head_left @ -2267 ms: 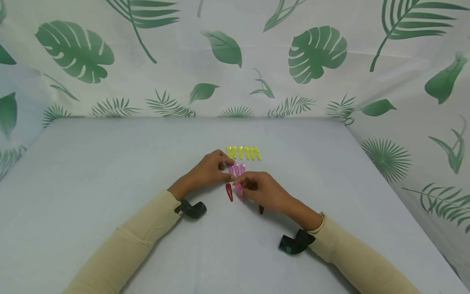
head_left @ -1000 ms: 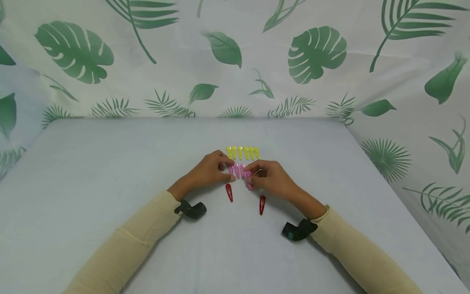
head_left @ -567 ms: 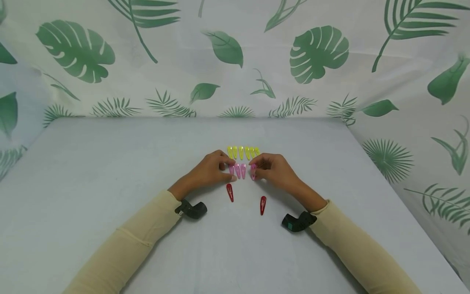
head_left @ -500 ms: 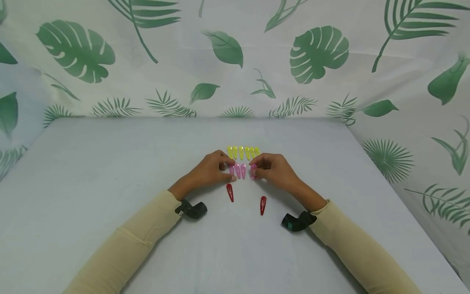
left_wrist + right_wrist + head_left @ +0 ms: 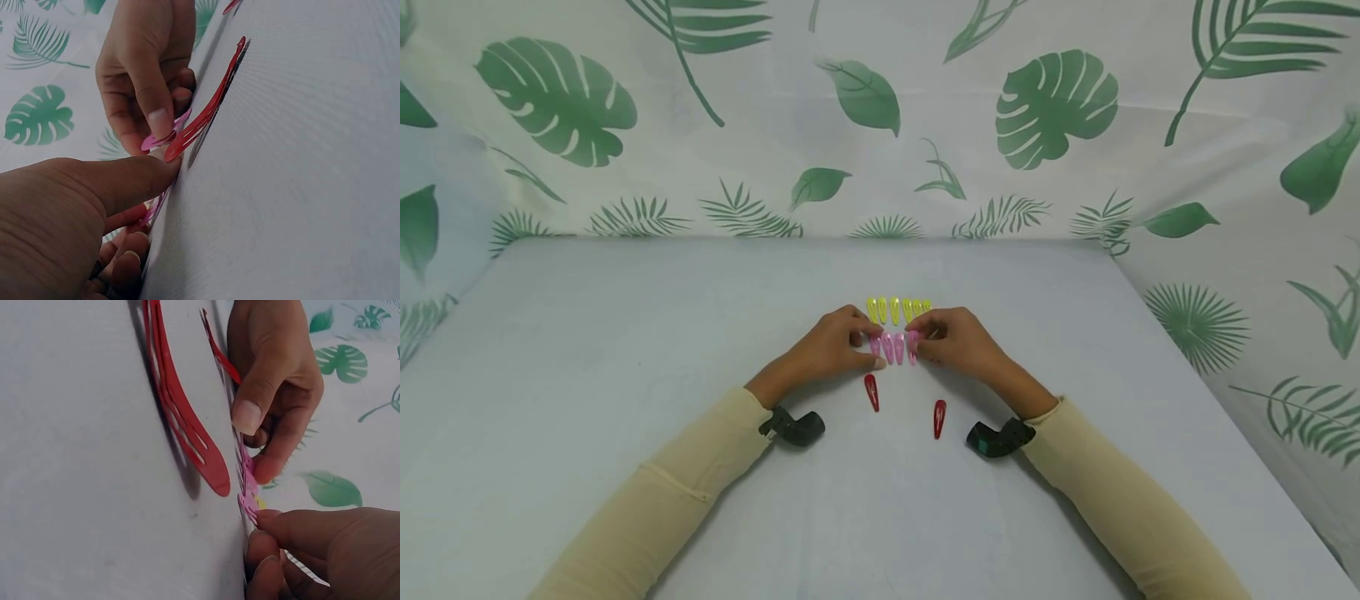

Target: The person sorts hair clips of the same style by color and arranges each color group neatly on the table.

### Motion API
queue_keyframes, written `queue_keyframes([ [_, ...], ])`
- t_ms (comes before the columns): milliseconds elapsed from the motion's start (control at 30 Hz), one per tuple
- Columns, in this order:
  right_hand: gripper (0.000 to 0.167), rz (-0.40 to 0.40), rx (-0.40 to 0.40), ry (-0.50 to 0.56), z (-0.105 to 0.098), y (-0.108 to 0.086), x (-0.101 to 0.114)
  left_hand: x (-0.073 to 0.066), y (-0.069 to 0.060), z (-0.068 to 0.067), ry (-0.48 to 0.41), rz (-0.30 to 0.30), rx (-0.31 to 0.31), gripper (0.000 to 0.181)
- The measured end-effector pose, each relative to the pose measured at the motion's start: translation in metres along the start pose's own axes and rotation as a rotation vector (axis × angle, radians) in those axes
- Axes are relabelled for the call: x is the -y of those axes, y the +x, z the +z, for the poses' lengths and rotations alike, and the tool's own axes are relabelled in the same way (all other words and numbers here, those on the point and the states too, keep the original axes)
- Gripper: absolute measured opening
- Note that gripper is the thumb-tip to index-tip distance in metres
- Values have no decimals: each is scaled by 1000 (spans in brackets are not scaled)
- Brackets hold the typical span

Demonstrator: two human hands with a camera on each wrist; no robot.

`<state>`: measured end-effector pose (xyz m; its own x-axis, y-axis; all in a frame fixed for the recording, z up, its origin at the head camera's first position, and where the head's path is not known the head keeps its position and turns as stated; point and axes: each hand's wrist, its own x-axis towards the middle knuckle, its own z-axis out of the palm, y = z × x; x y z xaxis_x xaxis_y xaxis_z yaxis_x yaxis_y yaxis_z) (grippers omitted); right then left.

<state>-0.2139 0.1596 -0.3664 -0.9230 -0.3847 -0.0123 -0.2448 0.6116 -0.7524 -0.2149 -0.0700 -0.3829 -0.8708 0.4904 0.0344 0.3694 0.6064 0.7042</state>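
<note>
A row of pink snap hair clips (image 5: 899, 348) lies on the white tabletop. My left hand (image 5: 835, 343) holds the leftmost pink clip (image 5: 875, 345) between thumb and index finger, at its two ends. At the right end of the row, my right hand (image 5: 958, 346) pinches another pink hair clip (image 5: 913, 337) with thumb and fingertips; in the right wrist view this clip (image 5: 247, 505) shows at the thumb tip. Nearer to me lie two red hair clips, one (image 5: 871, 392) below the left fingers and one (image 5: 939, 419) further right.
Several yellow hair clips (image 5: 895, 311) form a row just behind the pink one, the right end partly covered by my right hand. A white cloth with green leaf prints (image 5: 865, 100) hangs along the back and sides of the table (image 5: 625, 333).
My right hand has carried a pink hair clip up from beside the left red clip to the pink row's right end, then slightly left. The left hand has stayed in place.
</note>
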Motion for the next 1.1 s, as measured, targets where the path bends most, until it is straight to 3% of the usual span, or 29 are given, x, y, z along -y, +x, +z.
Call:
queue_keyframes([
  [200, 25, 47, 28, -38, -1, 3, 2, -2, 0, 0, 4, -13, 3, 48],
  [533, 25, 55, 24, -121, -2, 4, 3, 0, 0, 2, 3, -13, -10, 46],
  [1100, 26, 79, -14, -48, -2, -6, 7, -2, -2, -1, -8, -33, -6, 54],
])
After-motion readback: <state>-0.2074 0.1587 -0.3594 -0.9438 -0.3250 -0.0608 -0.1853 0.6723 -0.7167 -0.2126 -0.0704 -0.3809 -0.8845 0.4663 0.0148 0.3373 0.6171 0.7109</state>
